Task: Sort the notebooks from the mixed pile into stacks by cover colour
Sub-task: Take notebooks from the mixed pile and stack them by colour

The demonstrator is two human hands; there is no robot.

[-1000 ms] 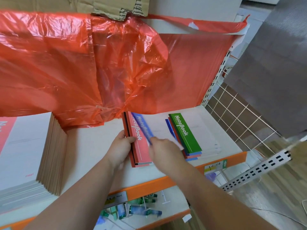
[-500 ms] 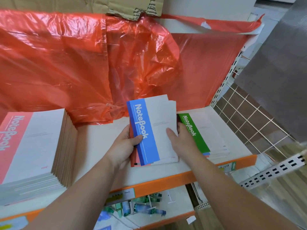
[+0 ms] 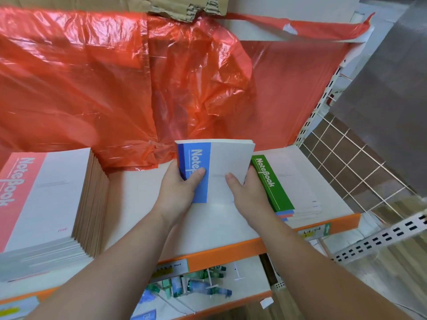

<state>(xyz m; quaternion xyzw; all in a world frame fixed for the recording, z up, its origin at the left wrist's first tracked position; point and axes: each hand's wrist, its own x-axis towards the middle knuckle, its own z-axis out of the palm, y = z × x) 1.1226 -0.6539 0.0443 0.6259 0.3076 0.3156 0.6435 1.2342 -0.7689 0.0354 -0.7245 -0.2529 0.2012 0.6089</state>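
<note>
Half a second ago the bundle of notebooks (image 3: 231, 158) sat lower, with red covers poking out beneath the blue one at its lower left. Now it is tipped up toward the camera, squared, and its upper page edges show. The red edges are out of sight. A second ago the blue-strip notebook (image 3: 198, 155) was only a blur crossing a red cover; now it is on top of the bundle.

At 3 o'clock from the bundle, just beside it, the mixed pile (image 3: 270, 181) lies flat on the white shelf (image 3: 219, 227), a green strip uppermost and blue and red edges beneath. At 9 o'clock, well apart, stands a tall pink-strip stack (image 3: 46, 199). At 12 o'clock a red plastic sheet (image 3: 115, 77) hangs behind, its hem draped onto the shelf. At 6 o'clock, on a lower shelf, lie what may be small bottles (image 3: 203, 285).

The left hand (image 3: 178, 192) grips the spine side, thumb pressed on the blue strip, fingers curled behind. The right hand (image 3: 249, 192) clamps the opposite edge, thumb flat on the white cover, fingers wrapped round the back.
</note>
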